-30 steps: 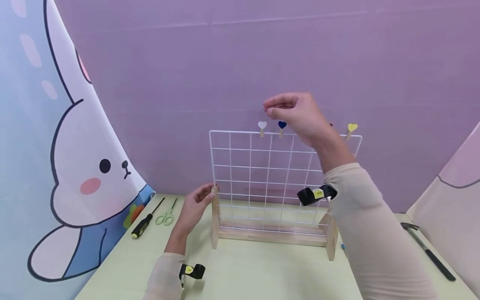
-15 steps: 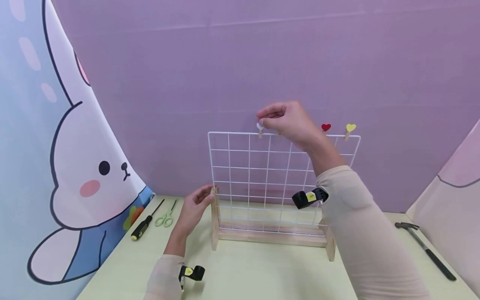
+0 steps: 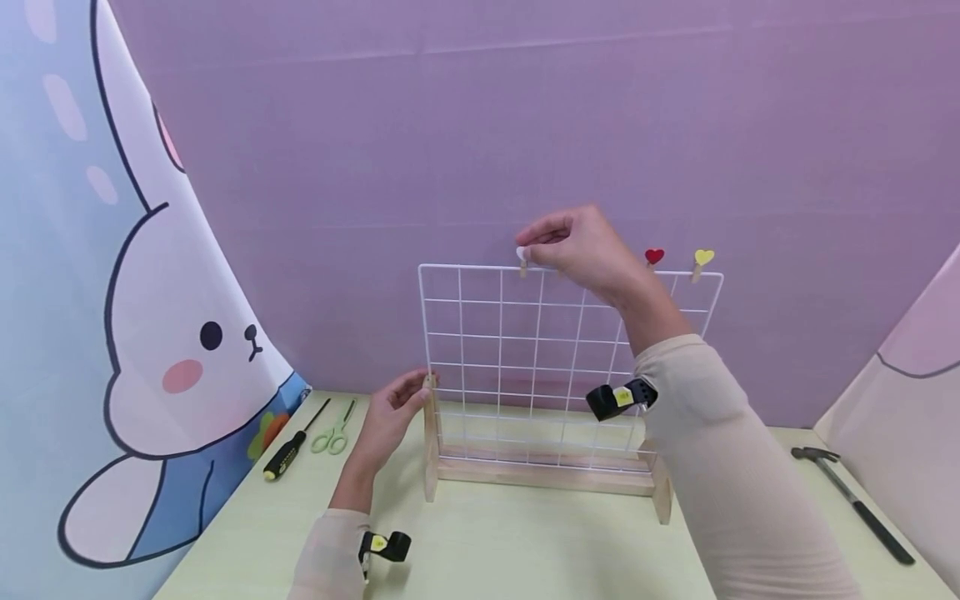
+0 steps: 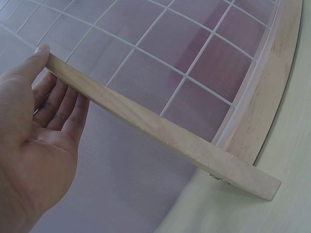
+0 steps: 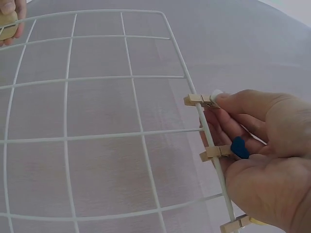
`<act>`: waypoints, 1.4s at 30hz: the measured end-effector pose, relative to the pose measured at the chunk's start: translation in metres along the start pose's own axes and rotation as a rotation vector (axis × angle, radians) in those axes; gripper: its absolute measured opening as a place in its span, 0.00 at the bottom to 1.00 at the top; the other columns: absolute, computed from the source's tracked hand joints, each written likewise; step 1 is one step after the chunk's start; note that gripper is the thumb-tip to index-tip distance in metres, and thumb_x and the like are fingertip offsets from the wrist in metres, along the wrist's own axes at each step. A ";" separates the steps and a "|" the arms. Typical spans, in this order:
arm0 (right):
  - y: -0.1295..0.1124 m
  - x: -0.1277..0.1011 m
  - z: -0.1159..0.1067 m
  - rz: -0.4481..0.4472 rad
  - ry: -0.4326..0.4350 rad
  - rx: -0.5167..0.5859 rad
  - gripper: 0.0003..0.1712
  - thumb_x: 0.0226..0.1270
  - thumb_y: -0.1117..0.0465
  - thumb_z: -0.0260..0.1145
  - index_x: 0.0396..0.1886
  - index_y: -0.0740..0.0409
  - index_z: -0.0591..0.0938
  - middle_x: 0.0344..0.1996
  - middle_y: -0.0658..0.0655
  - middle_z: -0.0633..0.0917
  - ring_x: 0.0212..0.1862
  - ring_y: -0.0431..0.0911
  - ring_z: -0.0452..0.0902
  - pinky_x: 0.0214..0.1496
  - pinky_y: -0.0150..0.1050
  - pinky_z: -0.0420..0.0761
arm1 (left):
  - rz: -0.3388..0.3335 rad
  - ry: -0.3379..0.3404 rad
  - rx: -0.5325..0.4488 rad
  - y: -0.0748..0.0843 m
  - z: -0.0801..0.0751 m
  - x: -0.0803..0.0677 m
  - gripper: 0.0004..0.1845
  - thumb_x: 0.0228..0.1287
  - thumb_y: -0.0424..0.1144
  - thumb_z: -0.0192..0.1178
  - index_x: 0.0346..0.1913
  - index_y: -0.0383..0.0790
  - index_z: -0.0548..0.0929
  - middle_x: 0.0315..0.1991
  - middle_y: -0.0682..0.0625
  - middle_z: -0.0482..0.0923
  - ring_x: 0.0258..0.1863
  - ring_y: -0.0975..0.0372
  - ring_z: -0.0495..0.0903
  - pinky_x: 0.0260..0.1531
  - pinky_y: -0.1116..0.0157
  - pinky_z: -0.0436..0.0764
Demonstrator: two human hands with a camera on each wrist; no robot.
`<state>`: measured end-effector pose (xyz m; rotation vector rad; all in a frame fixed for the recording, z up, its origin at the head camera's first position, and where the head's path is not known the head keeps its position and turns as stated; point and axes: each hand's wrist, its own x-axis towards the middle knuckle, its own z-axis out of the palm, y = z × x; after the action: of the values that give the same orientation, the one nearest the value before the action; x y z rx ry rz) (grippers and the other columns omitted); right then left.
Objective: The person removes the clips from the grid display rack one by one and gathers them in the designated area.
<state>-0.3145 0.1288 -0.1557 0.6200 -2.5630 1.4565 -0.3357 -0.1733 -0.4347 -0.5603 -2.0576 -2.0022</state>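
Observation:
My right hand (image 3: 581,250) pinches a small wooden clothespin with a white heart (image 5: 201,100) between thumb and fingers. That clothespin is clipped on the top wire of a white wire grid (image 3: 501,337). Just beside it, under the palm in the right wrist view, is a clothespin with a blue heart (image 5: 238,148); the head view hides it behind the hand. My left hand (image 3: 392,415) holds the wooden upright (image 4: 146,119) of the grid's stand near its top, thumb on one side and fingers on the other.
Clothespins with a red heart (image 3: 654,256) and a yellow heart (image 3: 703,257) sit farther right along the top wire. A screwdriver (image 3: 287,454) and green scissors (image 3: 330,437) lie at the left of the table (image 3: 525,542), a hammer (image 3: 855,504) at the right. A purple cloth backdrop (image 3: 375,167) hangs behind.
My right hand has come down from above the grid and slightly left onto the white-heart clothespin, covering the blue heart and uncovering the red one. The left hand has stayed on the upright.

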 end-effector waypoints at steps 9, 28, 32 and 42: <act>0.000 -0.001 0.003 0.001 0.044 0.026 0.12 0.71 0.65 0.69 0.52 0.60 0.88 0.44 0.55 0.89 0.52 0.54 0.83 0.58 0.43 0.84 | 0.003 -0.003 0.006 0.001 -0.001 0.000 0.23 0.74 0.40 0.64 0.66 0.33 0.78 0.61 0.45 0.84 0.56 0.71 0.83 0.57 0.75 0.82; -0.005 -0.009 -0.007 -0.025 0.131 0.058 0.15 0.72 0.58 0.70 0.55 0.56 0.87 0.46 0.51 0.89 0.51 0.49 0.80 0.43 0.33 0.82 | -0.006 -0.005 -0.002 0.002 0.000 0.001 0.23 0.74 0.39 0.64 0.67 0.33 0.78 0.63 0.39 0.82 0.56 0.72 0.83 0.58 0.74 0.81; -0.009 -0.014 -0.011 -0.043 0.130 0.070 0.14 0.72 0.57 0.71 0.54 0.54 0.88 0.46 0.52 0.90 0.51 0.47 0.81 0.48 0.34 0.82 | -0.009 0.000 -0.001 0.002 -0.001 0.001 0.23 0.74 0.38 0.64 0.66 0.33 0.78 0.62 0.41 0.83 0.56 0.72 0.83 0.58 0.75 0.81; -0.012 -0.034 -0.024 -0.124 0.138 -0.018 0.14 0.71 0.55 0.71 0.54 0.52 0.89 0.49 0.53 0.91 0.50 0.46 0.86 0.52 0.29 0.83 | -0.012 -0.011 0.010 0.004 -0.001 -0.001 0.23 0.74 0.41 0.63 0.67 0.35 0.78 0.57 0.58 0.85 0.57 0.70 0.82 0.58 0.75 0.81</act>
<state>-0.2808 0.1536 -0.1437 0.6401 -2.3861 1.3838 -0.3331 -0.1745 -0.4315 -0.5595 -2.0805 -1.9986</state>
